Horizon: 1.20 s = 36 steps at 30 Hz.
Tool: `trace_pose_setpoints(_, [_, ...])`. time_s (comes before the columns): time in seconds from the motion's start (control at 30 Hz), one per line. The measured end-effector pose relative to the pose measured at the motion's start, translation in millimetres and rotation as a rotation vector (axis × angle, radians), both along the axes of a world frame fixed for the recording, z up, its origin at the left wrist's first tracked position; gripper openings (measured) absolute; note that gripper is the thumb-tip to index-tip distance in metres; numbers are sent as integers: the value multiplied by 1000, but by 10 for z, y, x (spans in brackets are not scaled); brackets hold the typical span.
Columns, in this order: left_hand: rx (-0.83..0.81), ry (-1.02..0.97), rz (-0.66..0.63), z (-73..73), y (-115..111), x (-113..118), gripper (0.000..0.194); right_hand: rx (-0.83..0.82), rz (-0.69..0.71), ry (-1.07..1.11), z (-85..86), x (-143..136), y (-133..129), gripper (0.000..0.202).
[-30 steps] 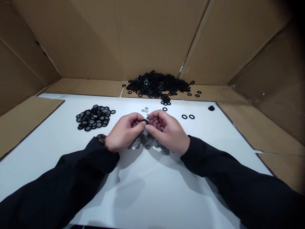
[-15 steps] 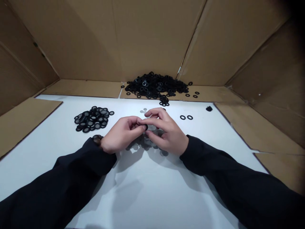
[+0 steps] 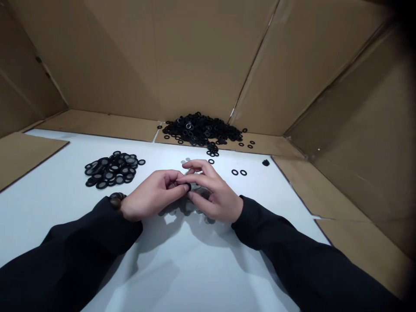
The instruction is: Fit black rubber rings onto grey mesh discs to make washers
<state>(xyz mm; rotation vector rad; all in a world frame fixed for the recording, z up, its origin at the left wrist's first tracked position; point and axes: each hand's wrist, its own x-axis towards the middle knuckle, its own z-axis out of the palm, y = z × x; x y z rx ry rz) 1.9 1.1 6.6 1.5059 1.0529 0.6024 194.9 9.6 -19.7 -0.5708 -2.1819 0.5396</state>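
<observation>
Thumb and fingers of my left hand (image 3: 151, 195) are closed on a small black ring (image 3: 188, 187), held above the white table. My right hand (image 3: 219, 195) meets it from the other side, its thumb against the ring's lower edge and its index finger reaching across the top; the exact contact is partly hidden. Beneath both hands lie thin grey discs (image 3: 209, 220), mostly covered by the fingers. To the left of my left hand sits a pile of black rings with grey centres (image 3: 112, 171).
A large heap of black rings (image 3: 201, 130) lies against the cardboard wall (image 3: 195, 56) at the back. Two loose rings (image 3: 239, 172) and a black lump (image 3: 265, 162) are on the right. Cardboard strips (image 3: 292, 186) border the white table (image 3: 208, 277).
The whole view has shifted, so table, piles and hands appear farther left and lower. Both hands keep nearly the same pose around the black ring.
</observation>
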Motion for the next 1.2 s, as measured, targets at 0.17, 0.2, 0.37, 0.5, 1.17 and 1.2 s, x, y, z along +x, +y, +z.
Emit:
trace_pose_setpoints(0.17, [19,-11,-36,41,-15,-8,16,0,-28,7,20,-53,-11,39])
trace_pose_setpoints(0.2, [20,-25,-38,47,-16,-9,17,9,-55,17,21,-60,-7,37])
trace_pose_setpoints(0.37, [25,-36,-36,53,-21,-31,18,12,-37,-5,37,-27,13,31])
trace_pose_setpoints(0.5, [46,-26,-78,42,-21,-47,17,-34,81,-50,86,4,4,41])
trace_pose_setpoints(1.17, [638,1036,445,33,586,-1068,27,70,-589,-441,-365,488,618,40])
trace_pose_setpoints(1.2, [606,1054,431,31,603,-1121,28,74,-590,-440,-377,487,620,41])
